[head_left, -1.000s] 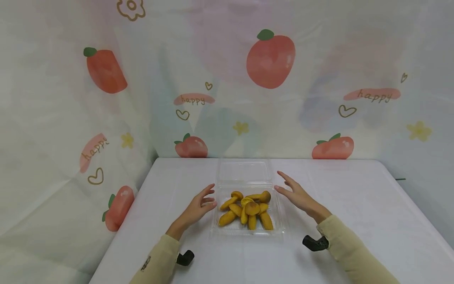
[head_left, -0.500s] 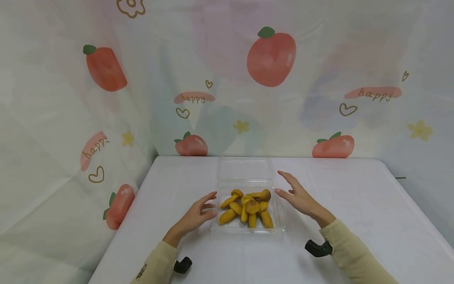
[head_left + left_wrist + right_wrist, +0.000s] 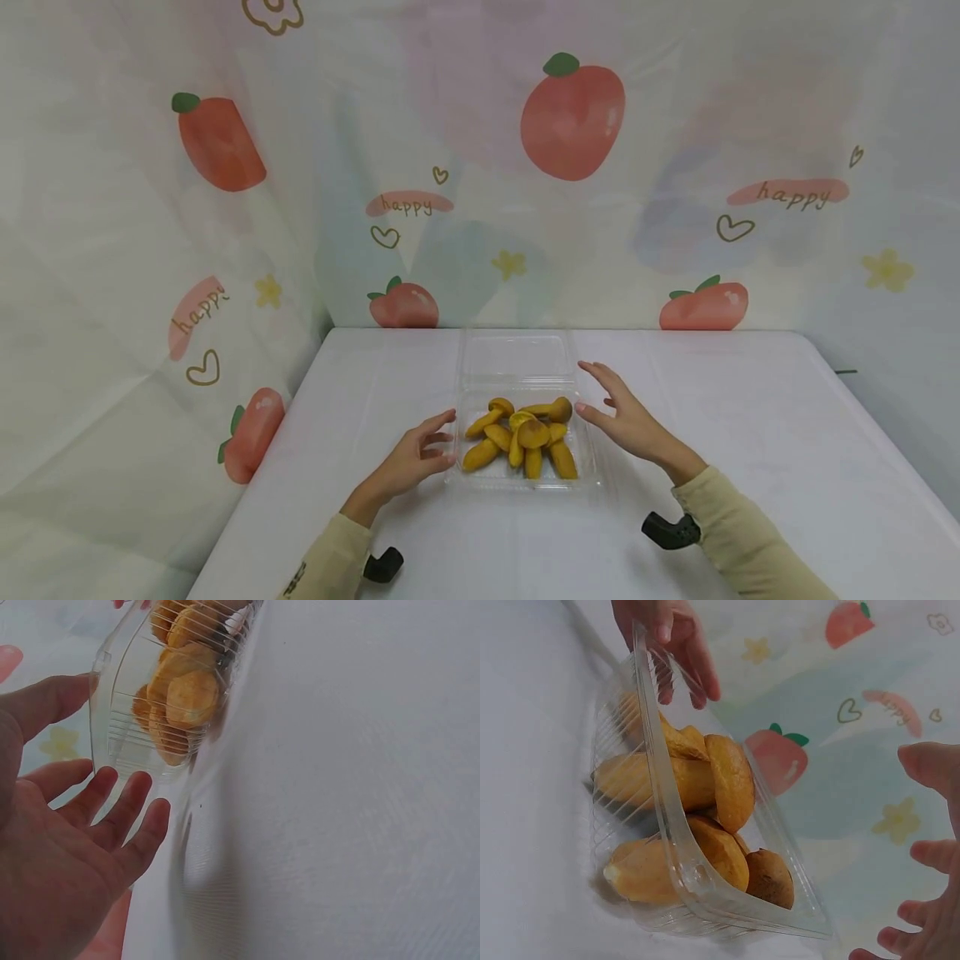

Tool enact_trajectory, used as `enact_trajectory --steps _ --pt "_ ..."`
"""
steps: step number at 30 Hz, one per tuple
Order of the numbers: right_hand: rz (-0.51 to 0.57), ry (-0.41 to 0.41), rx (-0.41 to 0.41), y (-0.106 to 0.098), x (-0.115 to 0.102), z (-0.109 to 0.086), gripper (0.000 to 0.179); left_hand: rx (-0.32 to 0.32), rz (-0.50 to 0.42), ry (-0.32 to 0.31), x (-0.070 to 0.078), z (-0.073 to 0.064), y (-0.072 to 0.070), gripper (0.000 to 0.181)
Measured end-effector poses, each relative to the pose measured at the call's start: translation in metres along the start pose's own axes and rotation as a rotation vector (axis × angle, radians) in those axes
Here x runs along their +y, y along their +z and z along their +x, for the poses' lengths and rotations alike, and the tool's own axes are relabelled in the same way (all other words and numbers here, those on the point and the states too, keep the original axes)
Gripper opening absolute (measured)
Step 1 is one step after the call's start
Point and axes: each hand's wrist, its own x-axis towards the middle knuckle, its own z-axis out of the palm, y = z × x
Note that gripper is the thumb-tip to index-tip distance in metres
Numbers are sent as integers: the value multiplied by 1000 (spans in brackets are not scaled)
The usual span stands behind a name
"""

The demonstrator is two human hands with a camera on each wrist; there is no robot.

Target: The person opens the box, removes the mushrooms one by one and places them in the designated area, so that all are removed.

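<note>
A clear plastic clamshell box (image 3: 592,471) stands on the table, holding several yellow-brown mushrooms (image 3: 533,435). Its transparent lid (image 3: 517,358) lies folded back behind the base. My left hand (image 3: 408,460) is at the box's left side, fingers spread and slightly bent; in the left wrist view the thumb and fingertips (image 3: 154,814) reach right to the rim. On the other side, my right hand (image 3: 630,421) hovers by the back right corner, with thumb and fingers apart and nothing between them. The right wrist view shows the mushrooms (image 3: 731,784) through the ribbed wall.
White cloth covers the table (image 3: 720,417). Behind and to the left hang pale curtains (image 3: 465,125) printed with fruit, hearts and flowers. A dark wrist-camera mount (image 3: 670,531) sticks out under the right sleeve, another mount (image 3: 384,565) under the left.
My left hand has shifted slightly nearer to me along the box's left side. The right hand has edged left toward the box. Box and mushrooms stay in place.
</note>
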Motion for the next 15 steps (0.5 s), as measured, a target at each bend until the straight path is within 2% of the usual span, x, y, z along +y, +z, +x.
enact_trajectory --steps 15 --pt "-11 -64 -6 10 -6 -3 66 -16 -54 19 -4 -2 3 74"
